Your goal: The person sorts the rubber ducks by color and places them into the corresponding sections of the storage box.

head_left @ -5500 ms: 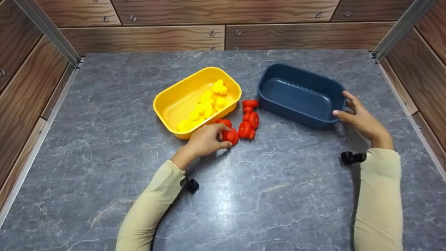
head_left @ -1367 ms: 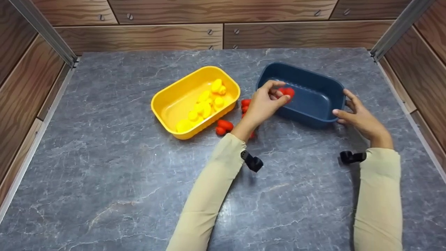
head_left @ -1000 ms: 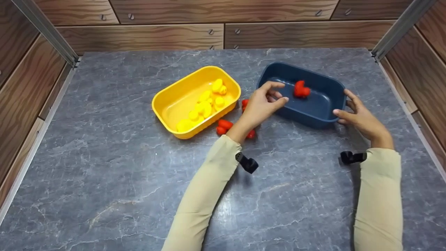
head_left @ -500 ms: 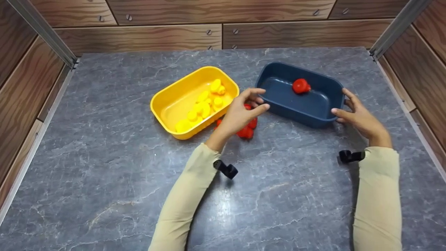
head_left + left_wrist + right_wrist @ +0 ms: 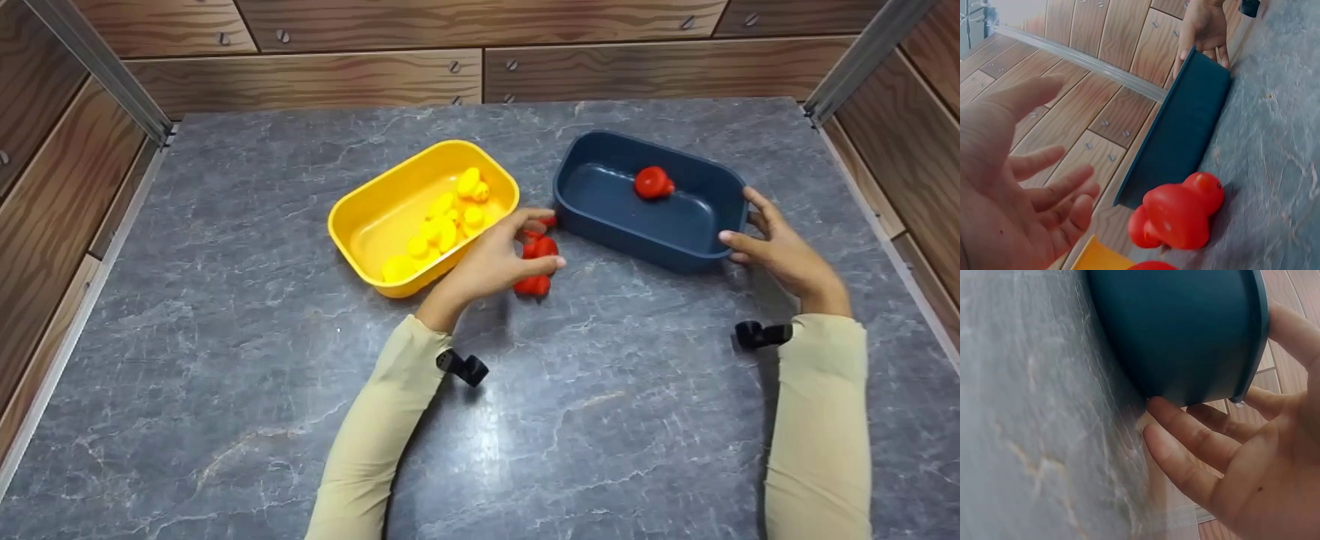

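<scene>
My left hand [image 5: 489, 260] hovers over a cluster of small red rubber ducks [image 5: 534, 285] between the two tubs, thumb and fingers spread. It holds nothing; in the left wrist view a red duck [image 5: 1176, 216] lies beyond the fingers. The hand partly covers the cluster. My right hand [image 5: 787, 259] holds the right end of the dark blue tub [image 5: 626, 238], thumb and a finger at its rim. The right wrist view shows other fingertips against the tub's outer wall [image 5: 1185, 337]. Inside that tub lies a single red duck [image 5: 652, 182].
A yellow tub [image 5: 367, 187] stands left of the blue one, with several yellow rubber ducks [image 5: 442, 232] in it. All rest on a grey marbled tabletop [image 5: 600, 420]. Wood-patterned panels [image 5: 375, 79] close off the back and sides.
My left hand carried a red duck from the cluster to the blue tub and let it go there. It then moved back left over the remaining ducks. The right hand stayed on the tub.
</scene>
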Tool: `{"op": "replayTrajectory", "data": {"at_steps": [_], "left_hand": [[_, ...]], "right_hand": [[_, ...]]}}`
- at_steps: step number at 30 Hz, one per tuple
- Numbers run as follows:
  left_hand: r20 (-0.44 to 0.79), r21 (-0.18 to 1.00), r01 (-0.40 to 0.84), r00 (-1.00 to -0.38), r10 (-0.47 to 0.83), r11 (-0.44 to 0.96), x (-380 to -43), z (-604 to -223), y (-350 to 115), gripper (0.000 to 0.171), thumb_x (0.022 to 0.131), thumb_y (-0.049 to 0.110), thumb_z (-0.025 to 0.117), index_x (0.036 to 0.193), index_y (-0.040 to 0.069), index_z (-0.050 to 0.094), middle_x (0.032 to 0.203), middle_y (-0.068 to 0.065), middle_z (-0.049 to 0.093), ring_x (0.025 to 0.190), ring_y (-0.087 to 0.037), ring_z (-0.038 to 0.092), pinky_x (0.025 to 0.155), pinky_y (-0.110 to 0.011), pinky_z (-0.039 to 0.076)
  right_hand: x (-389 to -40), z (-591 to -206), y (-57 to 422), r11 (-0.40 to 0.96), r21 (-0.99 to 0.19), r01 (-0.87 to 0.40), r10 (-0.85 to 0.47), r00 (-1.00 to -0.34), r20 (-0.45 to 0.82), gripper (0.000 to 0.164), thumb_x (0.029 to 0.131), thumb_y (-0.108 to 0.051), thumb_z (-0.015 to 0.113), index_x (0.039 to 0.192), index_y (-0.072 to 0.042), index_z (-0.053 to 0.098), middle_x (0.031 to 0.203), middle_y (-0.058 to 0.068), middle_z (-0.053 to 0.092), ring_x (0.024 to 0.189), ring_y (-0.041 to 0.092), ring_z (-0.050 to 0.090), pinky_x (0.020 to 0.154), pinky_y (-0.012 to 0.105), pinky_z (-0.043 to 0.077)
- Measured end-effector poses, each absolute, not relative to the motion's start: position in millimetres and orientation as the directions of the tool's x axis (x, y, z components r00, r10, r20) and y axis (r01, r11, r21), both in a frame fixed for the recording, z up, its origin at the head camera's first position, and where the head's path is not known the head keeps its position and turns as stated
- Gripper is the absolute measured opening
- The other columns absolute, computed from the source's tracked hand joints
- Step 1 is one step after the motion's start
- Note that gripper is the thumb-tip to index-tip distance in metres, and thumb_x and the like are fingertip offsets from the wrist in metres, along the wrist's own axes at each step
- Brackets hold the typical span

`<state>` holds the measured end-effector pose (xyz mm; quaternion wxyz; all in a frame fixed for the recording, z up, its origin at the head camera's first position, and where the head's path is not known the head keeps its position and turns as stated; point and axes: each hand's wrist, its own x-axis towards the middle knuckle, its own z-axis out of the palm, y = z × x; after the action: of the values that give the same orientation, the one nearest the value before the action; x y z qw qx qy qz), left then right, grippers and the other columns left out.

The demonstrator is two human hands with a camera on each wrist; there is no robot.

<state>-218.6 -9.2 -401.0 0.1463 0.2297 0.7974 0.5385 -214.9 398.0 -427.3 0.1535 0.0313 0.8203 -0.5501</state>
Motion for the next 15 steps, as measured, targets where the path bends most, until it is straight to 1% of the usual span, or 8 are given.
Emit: {"op": "replayTrajectory", "data": {"at_steps": [4,7,11,15], "left_hand": [[-0.036,0.891,0.213,-0.848,0.530,0.401,-218.2,-400.8,-15.0,0.071,0.079,0.037,0.079,0.138,0.013,0.048,0.131,-0.011,0.056,0.114,-0.030,0.053,0.095,-0.037,0.046],[-0.070,0.852,0.223,-0.849,0.524,0.474,-217.9,-400.8,-17.6,0.070,0.077,0.039,0.080,0.136,0.014,0.050,0.129,-0.009,0.058,0.111,-0.029,0.055,0.090,-0.033,0.046],[-0.114,0.798,0.234,-0.845,0.522,0.555,-218.2,-402.0,-18.7,0.071,0.076,0.039,0.081,0.135,0.013,0.051,0.123,-0.009,0.061,0.107,-0.027,0.058,0.088,-0.032,0.046],[-0.180,0.731,0.226,-0.846,0.502,0.643,-219.5,-405.1,-19.2,0.070,0.075,0.043,0.080,0.135,0.019,0.052,0.123,-0.005,0.062,0.105,-0.022,0.059,0.088,-0.033,0.047]], "right_hand": [[-214.1,-425.3,397.5,0.385,-0.894,0.229,-0.113,-0.950,-0.292,0.089,0.095,-0.029,0.059,0.155,-0.033,-0.008,0.159,0.022,-0.015,0.099,-0.010,0.051,0.082,0.014,0.049],[-214.0,-425.8,397.3,0.390,-0.892,0.228,-0.112,-0.950,-0.292,0.090,0.095,-0.029,0.059,0.155,-0.032,-0.008,0.159,0.023,-0.015,0.099,-0.010,0.053,0.082,0.014,0.050],[-214.4,-427.3,397.8,0.396,-0.892,0.219,-0.116,-0.951,-0.285,0.090,0.096,-0.027,0.058,0.155,-0.030,-0.009,0.159,0.025,-0.014,0.099,-0.008,0.054,0.082,0.015,0.050],[-215.2,-427.5,398.2,0.394,-0.895,0.210,-0.120,-0.954,-0.276,0.089,0.097,-0.025,0.058,0.155,-0.028,-0.010,0.158,0.026,-0.013,0.098,-0.008,0.053,0.081,0.015,0.051]]}}
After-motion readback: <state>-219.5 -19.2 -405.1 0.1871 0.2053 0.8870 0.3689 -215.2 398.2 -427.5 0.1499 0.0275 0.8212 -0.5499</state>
